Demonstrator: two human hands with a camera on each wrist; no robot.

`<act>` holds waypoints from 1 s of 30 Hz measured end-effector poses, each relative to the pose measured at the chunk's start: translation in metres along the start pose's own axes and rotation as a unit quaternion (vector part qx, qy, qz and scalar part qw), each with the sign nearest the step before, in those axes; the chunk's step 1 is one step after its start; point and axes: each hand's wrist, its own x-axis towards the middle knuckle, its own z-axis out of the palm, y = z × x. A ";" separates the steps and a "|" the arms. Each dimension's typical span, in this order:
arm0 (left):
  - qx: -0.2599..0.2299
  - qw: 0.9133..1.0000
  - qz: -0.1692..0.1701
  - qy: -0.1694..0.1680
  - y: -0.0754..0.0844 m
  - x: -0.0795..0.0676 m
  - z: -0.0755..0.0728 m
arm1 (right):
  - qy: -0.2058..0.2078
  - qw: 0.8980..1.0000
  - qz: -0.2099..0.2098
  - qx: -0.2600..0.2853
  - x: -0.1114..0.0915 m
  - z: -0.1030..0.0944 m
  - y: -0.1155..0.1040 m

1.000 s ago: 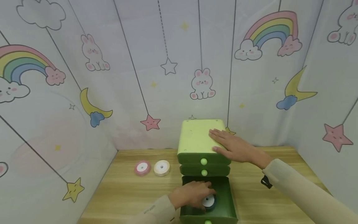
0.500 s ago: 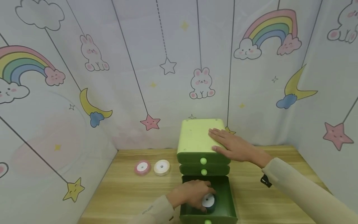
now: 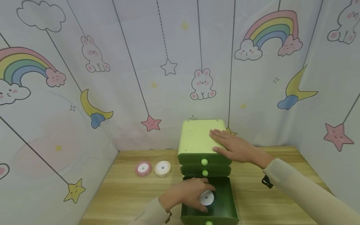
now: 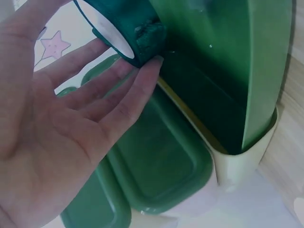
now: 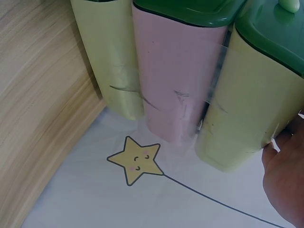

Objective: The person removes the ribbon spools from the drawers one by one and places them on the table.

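A small chest of drawers (image 3: pixel 197 136) with a yellow-green top and dark green fronts stands on the table. Its lowest drawer (image 3: pixel 225 200) is pulled out. Over that drawer my left hand (image 3: pixel 187 193) grips a dark green ribbon spool (image 3: pixel 207 198) with a white core, thumb on the near side and fingers on the far side. From the left wrist, the spool (image 4: pixel 145 31) shows between the fingertips, beside the drawer's green inside. My right hand (image 3: pixel 234 147) rests with extended fingers on the right part of the chest's top. Only part of the right hand (image 5: pixel 287 175) shows from its wrist.
Left of the chest, a pink ribbon spool (image 3: pixel 143 168) and a cream ribbon spool (image 3: pixel 162 168) lie flat on the wooden table (image 3: pixel 126 193). Behind stands a patterned cloth backdrop (image 3: pixel 174 100). The two upper drawers are closed, with round green knobs (image 3: pixel 204 162).
My left hand has shifted slightly left and away from me, with the green ribbon spool moving along in its fingers. The right hand stays on the chest's top.
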 end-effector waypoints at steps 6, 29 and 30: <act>-0.015 1.000 -0.018 0.011 0.001 -0.015 -0.004 | -0.006 1.000 0.007 0.000 -0.001 0.000 0.000; -0.105 0.979 -0.131 0.113 -0.035 -0.098 -0.019 | 0.003 1.000 0.000 -0.007 0.001 -0.001 0.000; -0.106 0.978 -0.137 0.115 -0.038 -0.101 -0.017 | 0.001 1.000 0.002 -0.005 0.001 -0.001 0.000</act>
